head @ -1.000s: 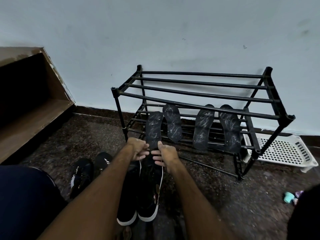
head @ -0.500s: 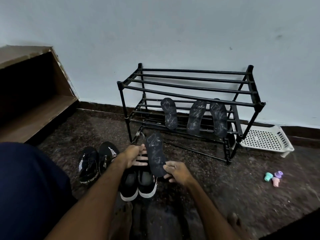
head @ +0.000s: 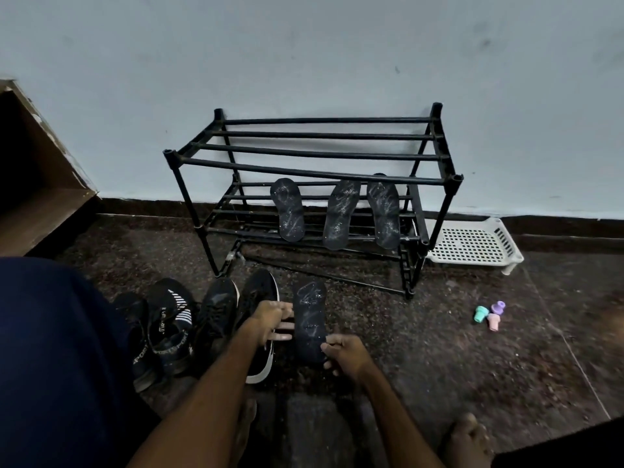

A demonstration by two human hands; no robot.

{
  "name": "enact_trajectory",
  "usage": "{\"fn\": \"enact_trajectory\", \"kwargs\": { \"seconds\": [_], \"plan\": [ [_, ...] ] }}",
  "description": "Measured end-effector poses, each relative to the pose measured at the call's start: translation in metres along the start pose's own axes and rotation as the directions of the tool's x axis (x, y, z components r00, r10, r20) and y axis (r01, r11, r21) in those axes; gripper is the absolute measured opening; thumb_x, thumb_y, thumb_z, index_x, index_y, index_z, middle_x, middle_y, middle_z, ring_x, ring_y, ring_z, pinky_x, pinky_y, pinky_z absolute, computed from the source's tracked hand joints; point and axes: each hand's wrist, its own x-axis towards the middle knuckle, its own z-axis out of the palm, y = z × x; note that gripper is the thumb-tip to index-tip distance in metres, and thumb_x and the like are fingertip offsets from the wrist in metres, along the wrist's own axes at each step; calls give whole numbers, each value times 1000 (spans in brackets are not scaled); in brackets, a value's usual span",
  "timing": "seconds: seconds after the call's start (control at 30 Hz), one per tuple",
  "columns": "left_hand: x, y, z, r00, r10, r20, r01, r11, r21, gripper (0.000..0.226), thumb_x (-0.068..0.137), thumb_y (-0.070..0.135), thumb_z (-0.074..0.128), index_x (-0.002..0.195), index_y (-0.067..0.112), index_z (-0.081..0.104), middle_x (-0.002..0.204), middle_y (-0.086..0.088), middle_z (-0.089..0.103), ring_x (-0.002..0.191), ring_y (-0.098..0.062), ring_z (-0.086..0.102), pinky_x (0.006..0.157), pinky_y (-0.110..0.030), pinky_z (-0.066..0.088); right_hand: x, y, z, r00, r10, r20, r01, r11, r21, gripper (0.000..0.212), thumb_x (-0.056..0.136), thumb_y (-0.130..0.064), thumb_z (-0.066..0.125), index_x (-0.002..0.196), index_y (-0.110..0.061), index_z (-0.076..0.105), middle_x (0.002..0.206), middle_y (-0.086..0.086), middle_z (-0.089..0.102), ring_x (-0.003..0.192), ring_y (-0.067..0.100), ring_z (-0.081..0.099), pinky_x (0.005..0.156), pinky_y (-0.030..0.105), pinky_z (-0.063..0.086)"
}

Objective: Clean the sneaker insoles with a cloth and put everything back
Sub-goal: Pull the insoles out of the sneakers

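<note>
A black insole (head: 309,319) speckled with white dust is held over the floor. My right hand (head: 344,354) pinches its near end. My left hand (head: 273,322) reaches over the black sneaker with the white sole (head: 256,319), fingers stretched toward the insole's left edge. Three more dusty insoles (head: 287,209), (head: 340,214), (head: 383,211) lean on the lower shelf of the black shoe rack (head: 314,163). A second black sneaker (head: 216,309) stands left of the first. No cloth is in view.
Another pair of dark sneakers with white stripes (head: 169,322) sits further left, beside my blue-clad knee. A white perforated tray (head: 472,244) lies right of the rack. Small pastel plastic pieces (head: 489,314) lie on the speckled floor. A wooden shelf (head: 37,197) is at left.
The insole came off the rack's lower shelf and moved back toward me, ending to the right of the sneakers. My head pulled back, so the rack looks farther away.
</note>
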Motion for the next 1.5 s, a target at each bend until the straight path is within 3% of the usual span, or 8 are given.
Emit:
{"fn": "enact_trajectory", "kwargs": {
  "seconds": [0.3,0.43,0.53,0.63,0.77,0.97,1.23,1.5],
  "plan": [
    [27,-24,7,997,-68,44,63,992,106,30,105,14,45,133,7,52,113,-5,70,95,-24,67,67,-38,55,23,33,-10,982,133,-137,-162,960,-230,19,95,-20,61,109,-9,67,76,3,66,51,10,59,47,24,47],
    [26,-12,10,1000,-24,3,23,996,89,26,105,15,44,128,9,55,113,-5,69,89,-23,66,67,-36,53,16,20,-9,980,125,-152,-190,805,-561,30,96,-32,56,117,-12,64,117,9,65,102,25,65,87,34,54],
    [27,-2,21,997,14,-75,-12,999,33,25,104,16,44,123,11,59,102,-2,70,80,-21,64,64,-34,52,6,8,-12,963,74,-258,-234,703,-671,31,96,-30,53,121,-12,58,126,9,60,116,28,60,92,36,49],
    [21,0,36,985,72,-154,-69,997,29,22,102,14,45,117,12,61,97,-1,71,69,-18,61,58,-31,52,5,0,-5,943,6,-332,-207,793,-573,20,92,-27,56,106,-16,65,114,8,66,108,28,65,86,34,51],
    [4,7,48,963,168,-209,-175,984,-15,20,98,8,42,102,16,60,96,-2,71,62,-15,57,55,-28,49,10,-9,11,946,-8,-323,-34,992,-125,4,77,-16,70,75,-20,70,75,-4,74,77,15,70,77,30,57],
    [-24,58,14,908,320,-272,-371,915,-162,19,101,12,50,117,14,59,103,-3,70,73,-16,60,61,-32,52,16,-61,24,970,14,-244,46,970,237,19,81,8,64,81,-11,66,63,1,69,44,6,52,46,18,42],
    [-37,68,-33,896,376,-235,-430,867,-254,27,103,16,48,128,12,59,115,-4,70,94,-23,66,70,-37,55,49,-135,27,978,45,-202,29,938,346,20,99,-28,55,103,-11,65,90,4,72,61,8,58,48,19,49],
    [-20,57,-37,930,317,-186,-364,864,-349,30,105,18,46,132,12,57,115,-3,70,99,-25,67,71,-38,57,86,-188,27,982,78,-173,-25,957,287,26,100,-37,52,91,-15,62,81,-2,69,63,8,59,52,22,48]
  ]
}}
